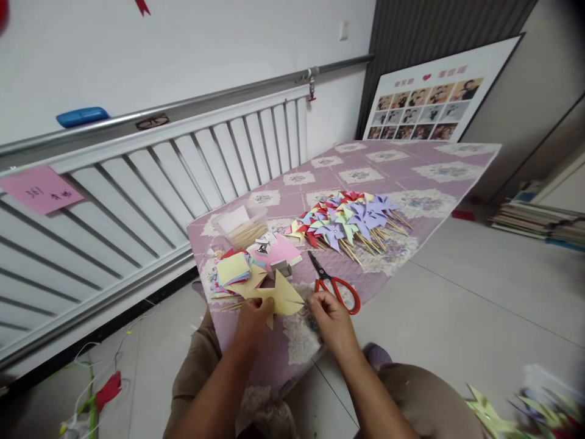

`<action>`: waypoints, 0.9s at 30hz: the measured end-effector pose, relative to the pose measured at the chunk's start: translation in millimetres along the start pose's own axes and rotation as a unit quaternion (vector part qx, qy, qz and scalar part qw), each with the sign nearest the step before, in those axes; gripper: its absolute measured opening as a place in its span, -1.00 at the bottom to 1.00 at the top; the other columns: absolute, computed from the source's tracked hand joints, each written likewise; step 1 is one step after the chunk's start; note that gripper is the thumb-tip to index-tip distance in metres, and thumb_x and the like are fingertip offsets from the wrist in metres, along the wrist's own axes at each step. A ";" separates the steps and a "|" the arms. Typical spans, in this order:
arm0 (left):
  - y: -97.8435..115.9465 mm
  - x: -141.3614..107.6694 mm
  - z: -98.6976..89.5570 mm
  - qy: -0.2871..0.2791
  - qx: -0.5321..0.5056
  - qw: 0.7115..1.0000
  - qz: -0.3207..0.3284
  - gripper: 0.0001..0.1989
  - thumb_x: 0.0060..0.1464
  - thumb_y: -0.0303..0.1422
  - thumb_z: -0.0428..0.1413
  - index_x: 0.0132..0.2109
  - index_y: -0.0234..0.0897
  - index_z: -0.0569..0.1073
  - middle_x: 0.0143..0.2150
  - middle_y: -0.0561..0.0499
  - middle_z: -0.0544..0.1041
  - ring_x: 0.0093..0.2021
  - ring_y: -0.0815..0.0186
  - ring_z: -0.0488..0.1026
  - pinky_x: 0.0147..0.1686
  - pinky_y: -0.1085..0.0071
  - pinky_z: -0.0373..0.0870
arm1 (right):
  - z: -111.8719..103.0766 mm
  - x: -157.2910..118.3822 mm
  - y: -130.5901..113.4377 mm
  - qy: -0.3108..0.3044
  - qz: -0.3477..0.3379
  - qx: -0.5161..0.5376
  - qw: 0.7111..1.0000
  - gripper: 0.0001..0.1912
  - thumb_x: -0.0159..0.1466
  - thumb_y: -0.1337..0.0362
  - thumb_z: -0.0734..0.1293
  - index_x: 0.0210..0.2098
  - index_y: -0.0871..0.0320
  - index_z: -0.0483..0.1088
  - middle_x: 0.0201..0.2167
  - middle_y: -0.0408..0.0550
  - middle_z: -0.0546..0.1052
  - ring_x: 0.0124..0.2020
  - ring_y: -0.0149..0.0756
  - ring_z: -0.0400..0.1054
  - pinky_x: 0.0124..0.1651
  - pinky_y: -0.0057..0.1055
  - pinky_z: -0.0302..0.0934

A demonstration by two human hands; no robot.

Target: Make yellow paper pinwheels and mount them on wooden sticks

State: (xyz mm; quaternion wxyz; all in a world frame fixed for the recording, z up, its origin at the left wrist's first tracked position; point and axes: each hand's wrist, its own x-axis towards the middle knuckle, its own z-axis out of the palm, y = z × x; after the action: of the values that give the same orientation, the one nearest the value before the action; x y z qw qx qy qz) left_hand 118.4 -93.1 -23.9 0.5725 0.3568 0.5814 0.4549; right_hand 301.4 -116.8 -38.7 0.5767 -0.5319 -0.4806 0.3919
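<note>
Pinched between the fingers of my left hand (256, 317) is a yellow paper (287, 297) with slits cut in from its corners. My right hand (329, 317) is closed at the paper's right tip; anything between its fingertips is too small to make out. Just beyond it lie scissors (325, 277) with red handles. A stack of coloured paper squares (233, 268) sits left of the held paper, beside a pink sheet (283, 249) and a small grey box (281, 268). Behind them stands a clear container (242, 227) of wooden sticks. Finished paper pinwheels (351, 219) are heaped farther back.
A table with a purple patterned cloth (326, 177) stretches away to the right. A white radiator (183, 164) runs along its left side. More pinwheels (491, 414) show at the lower right. A photo board (425, 91) leans at the back.
</note>
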 end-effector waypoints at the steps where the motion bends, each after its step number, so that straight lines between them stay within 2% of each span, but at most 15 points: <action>1: 2.1 -1.0 -0.8 -0.017 0.010 1.000 0.008 -0.82 -0.13 -0.30 0.27 -0.38 -0.33 0.57 -0.55 0.03 0.54 -0.59 0.36 0.37 -0.55 0.46 0.21 | 0.3 0.9 -0.4 0.003 0.002 0.008 1.000 -0.67 0.20 -0.04 0.32 -0.47 0.09 0.35 -0.61 -0.24 0.30 -0.56 -0.37 0.17 -0.50 -0.45 0.11; 3: 7.5 -3.5 -2.6 -0.060 0.032 0.998 0.017 -0.79 -0.15 -0.30 0.28 -0.35 -0.36 0.59 -0.52 -0.02 0.57 -0.57 0.34 0.39 -0.54 0.46 0.24 | 0.8 1.8 -0.7 -0.001 0.000 0.017 1.000 -0.71 0.18 0.00 0.34 -0.43 0.09 0.37 -0.59 -0.22 0.34 -0.55 -0.36 0.22 -0.48 -0.44 0.14; 6: 17.1 -6.9 -7.8 -0.110 0.046 0.993 0.012 -0.77 -0.18 -0.30 0.29 -0.34 -0.36 0.60 -0.45 -0.07 0.61 -0.53 0.32 0.44 -0.51 0.45 0.29 | 0.1 -0.1 -1.6 -0.040 -0.012 0.022 0.999 -0.78 0.19 0.09 0.33 -0.30 0.10 0.40 -0.45 -0.13 0.49 -0.41 -0.30 0.37 -0.32 -0.39 0.28; 9: 24.3 -8.6 -15.1 -0.119 0.036 0.992 -0.007 -0.78 -0.19 -0.30 0.29 -0.34 -0.35 0.60 -0.42 -0.09 0.62 -0.51 0.30 0.47 -0.51 0.46 0.31 | -1.9 -5.8 -5.6 -0.113 -0.026 0.014 0.993 -0.78 0.23 0.17 0.30 -0.15 0.09 0.40 -0.27 -0.05 0.56 -0.23 -0.25 0.46 -0.15 -0.33 0.33; 13: 26.3 -8.0 -24.4 -0.146 0.023 0.989 -0.017 -0.78 -0.21 -0.34 0.31 -0.34 -0.35 0.60 -0.39 -0.12 0.64 -0.48 0.29 0.50 -0.49 0.47 0.35 | -3.7 -14.3 -13.1 -0.202 -0.069 -0.050 0.976 -0.72 0.24 0.30 0.24 -0.07 0.07 0.43 -0.13 -0.03 0.56 -0.16 -0.25 0.45 -0.15 -0.36 0.32; 16: 23.5 -7.0 -28.5 -0.176 0.029 0.984 -0.029 -0.77 -0.19 -0.34 0.31 -0.30 -0.35 0.61 -0.33 -0.14 0.65 -0.41 0.26 0.53 -0.43 0.45 0.39 | -2.5 -17.9 -14.1 -0.228 -0.093 -0.078 0.966 -0.68 0.21 0.37 0.20 -0.10 0.07 0.46 -0.15 -0.03 0.54 -0.17 -0.25 0.42 -0.15 -0.35 0.30; 19: 21.3 -6.6 -29.4 -0.191 0.056 0.979 -0.038 -0.78 -0.18 -0.34 0.29 -0.32 -0.35 0.58 -0.40 -0.08 0.62 -0.47 0.31 0.48 -0.47 0.48 0.34 | -0.5 -18.6 -11.8 -0.249 -0.074 -0.086 0.962 -0.68 0.19 0.39 0.18 -0.14 0.09 0.47 -0.24 -0.05 0.52 -0.24 -0.25 0.40 -0.20 -0.35 0.27; 27: 27.3 -12.1 -22.3 -0.208 0.180 0.961 -0.022 -0.81 -0.18 -0.35 0.13 -0.36 -0.35 0.51 -0.48 0.06 0.51 -0.55 0.42 0.33 -0.51 0.49 0.20 | -3.7 -14.6 -17.7 -0.281 -0.012 -0.039 0.959 -0.84 0.24 0.23 0.24 -0.26 0.13 0.43 -0.36 -0.11 0.45 -0.32 -0.28 0.32 -0.25 -0.38 0.20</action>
State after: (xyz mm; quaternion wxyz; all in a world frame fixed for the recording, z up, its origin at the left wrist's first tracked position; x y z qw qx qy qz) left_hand 94.5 -98.0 4.3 0.6173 0.5274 0.5294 0.2458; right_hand 300.7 -134.0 -23.1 0.4020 -0.4163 -0.6444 0.4998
